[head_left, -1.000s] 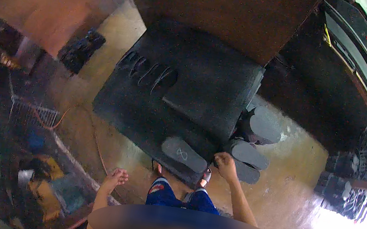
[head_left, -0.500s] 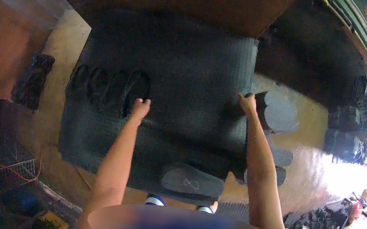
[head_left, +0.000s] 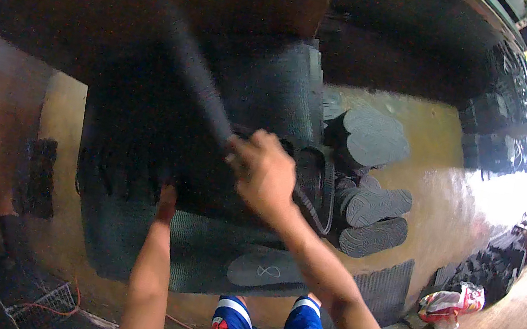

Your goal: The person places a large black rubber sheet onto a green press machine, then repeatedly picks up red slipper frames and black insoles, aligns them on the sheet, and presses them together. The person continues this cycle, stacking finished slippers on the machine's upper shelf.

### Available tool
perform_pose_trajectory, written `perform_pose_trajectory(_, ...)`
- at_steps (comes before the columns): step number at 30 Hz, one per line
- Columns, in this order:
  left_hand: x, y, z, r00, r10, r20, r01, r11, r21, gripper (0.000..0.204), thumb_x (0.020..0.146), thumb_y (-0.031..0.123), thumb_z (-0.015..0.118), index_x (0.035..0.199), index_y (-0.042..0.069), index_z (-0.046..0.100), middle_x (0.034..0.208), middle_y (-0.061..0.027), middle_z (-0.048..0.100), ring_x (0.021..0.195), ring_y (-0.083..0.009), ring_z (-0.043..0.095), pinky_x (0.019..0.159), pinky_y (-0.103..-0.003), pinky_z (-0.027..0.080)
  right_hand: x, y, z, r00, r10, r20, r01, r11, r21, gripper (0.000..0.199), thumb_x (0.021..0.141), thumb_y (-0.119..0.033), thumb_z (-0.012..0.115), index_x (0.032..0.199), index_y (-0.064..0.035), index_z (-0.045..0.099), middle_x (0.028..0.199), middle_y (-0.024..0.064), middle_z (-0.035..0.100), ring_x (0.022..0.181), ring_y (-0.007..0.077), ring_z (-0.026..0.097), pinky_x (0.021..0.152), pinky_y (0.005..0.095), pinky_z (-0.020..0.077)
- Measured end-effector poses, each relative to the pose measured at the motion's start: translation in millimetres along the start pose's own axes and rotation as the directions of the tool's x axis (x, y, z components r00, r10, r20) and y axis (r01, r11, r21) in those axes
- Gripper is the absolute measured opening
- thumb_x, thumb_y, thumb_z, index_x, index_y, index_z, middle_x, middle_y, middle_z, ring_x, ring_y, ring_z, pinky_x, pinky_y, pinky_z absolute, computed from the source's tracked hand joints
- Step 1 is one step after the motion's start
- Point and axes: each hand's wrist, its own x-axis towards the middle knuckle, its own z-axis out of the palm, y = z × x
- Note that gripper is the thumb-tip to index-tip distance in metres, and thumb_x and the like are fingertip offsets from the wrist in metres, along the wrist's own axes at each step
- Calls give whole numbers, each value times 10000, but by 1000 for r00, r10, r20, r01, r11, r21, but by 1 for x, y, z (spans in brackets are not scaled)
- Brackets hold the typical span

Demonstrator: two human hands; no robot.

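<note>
Clamped: right hand (head_left: 269, 174) on 1 black, flat, rubber-like sheet (head_left: 205, 87), edge blurred. Left hand (head_left: 166, 204) shadowed, grip unclear. Sheet edge lifted, earlier flat.

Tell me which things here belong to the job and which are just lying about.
Probably the job:
dark sheet, gripped by the right hand
sole-shaped piece with white mark
stacked sole shapes

Seemingly just lying about:
red-and-white bag
wire rack
</note>
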Motion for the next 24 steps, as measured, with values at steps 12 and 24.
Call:
perform_pose_trajectory(12,-199,-4,-104,992,-119,-51,114,989,-94,536,1001,219,620,1478,27,470,1404,-225,587,1291,-325,567,1067,-419,437,-106,-144,-17,925,-119,361,62,984,166,483,811,-156,656,1285,-225,718,965,34,556,908,219,591,745,324,544)
perform_pose_trajectory(24,-52,39,-34,930,317,-184,-299,947,122,530,1005,211,623,1477,28,466,1412,-240,579,1285,-356,575,1066,-427,444,-48,-95,-23,977,-7,213,-19,993,120,450,735,109,653,1136,-64,762,1198,152,732,1117,329,699,1001,398,548)
